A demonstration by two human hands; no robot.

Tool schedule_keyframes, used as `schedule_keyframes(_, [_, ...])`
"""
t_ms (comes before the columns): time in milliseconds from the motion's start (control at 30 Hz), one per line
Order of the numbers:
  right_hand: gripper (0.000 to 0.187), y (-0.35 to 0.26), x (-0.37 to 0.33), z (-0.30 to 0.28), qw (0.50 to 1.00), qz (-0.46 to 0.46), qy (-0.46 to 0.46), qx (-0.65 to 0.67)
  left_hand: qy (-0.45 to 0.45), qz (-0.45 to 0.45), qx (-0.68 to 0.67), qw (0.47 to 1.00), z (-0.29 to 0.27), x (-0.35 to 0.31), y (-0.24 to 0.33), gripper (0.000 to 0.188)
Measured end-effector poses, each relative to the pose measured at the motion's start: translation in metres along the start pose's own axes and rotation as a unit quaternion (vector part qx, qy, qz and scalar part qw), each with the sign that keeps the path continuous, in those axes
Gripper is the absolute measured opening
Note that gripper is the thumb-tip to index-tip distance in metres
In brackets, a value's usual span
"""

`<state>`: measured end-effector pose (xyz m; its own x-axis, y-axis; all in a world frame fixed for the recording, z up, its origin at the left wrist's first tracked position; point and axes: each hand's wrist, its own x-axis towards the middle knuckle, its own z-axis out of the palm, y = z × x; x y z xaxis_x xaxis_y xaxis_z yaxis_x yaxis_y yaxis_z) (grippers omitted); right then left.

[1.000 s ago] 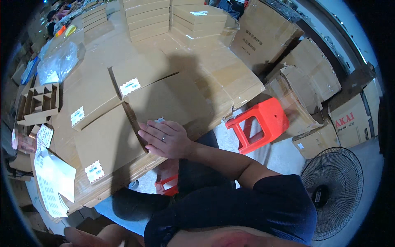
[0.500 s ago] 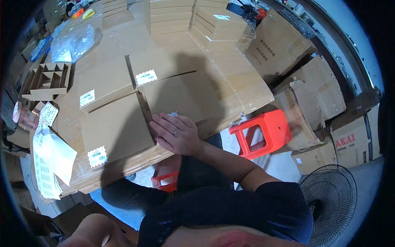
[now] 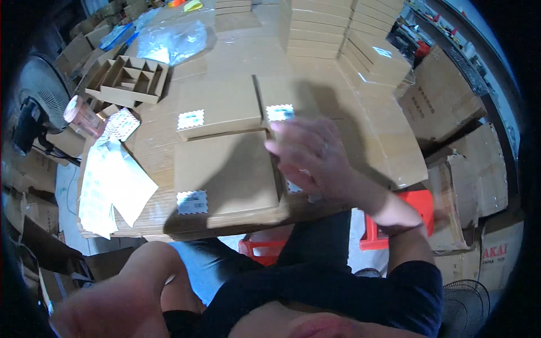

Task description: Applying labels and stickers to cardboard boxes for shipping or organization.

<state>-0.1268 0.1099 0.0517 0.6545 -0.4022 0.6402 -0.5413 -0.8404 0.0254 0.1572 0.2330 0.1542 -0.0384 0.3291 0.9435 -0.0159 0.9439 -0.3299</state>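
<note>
My right hand (image 3: pixel 310 155) is raised over the right-hand flat cardboard boxes, blurred by motion. Its fingers look loosely spread, with nothing seen between them. Beneath it, a front right box is mostly hidden; only part of its label shows. Left of the hand lies a closed brown box (image 3: pixel 231 166) with a scallop-edged white label (image 3: pixel 192 203) at its near left corner. Behind that sits another labelled box (image 3: pixel 220 101), and a label (image 3: pixel 280 112) marks the back right one. My bent left forearm (image 3: pixel 121 287) is smeared at lower left; its hand cannot be made out.
Tall stacks of boxes (image 3: pixel 316 28) stand at the back. Along the table's left are a divided cardboard tray (image 3: pixel 132 81), a pink-tinted jar (image 3: pixel 84 115), and white label sheets (image 3: pixel 115 183). A plastic bag (image 3: pixel 172 42) lies behind. Red stools (image 3: pixel 414 211) and cartons (image 3: pixel 442 93) flank the right.
My right hand has lifted off the front right box and moved farther over the table. My left arm shows more at lower left. The view has swung left, bringing a fan into sight.
</note>
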Motion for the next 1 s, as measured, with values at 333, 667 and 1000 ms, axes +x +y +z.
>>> schedule_keyframes(333, [0.029, 0.066, 0.109, 0.190, 0.892, 0.229, 0.036, 0.389, 0.149, -0.576, -0.275, 0.756, 0.008, -0.168, -0.142, 0.010])
schedule_keyframes(667, [0.022, 0.063, 0.113, 0.188, 0.959, 0.086, -0.064, 0.264, 0.114, -0.618, -0.298, 0.719, -0.002, -0.188, -0.140, 0.010])
schedule_keyframes(1000, [0.020, 0.065, 0.105, 0.205, 0.960, 0.076, -0.071, 0.261, 0.100, -0.645, -0.274, 0.706, 0.004, -0.193, -0.137, 0.011])
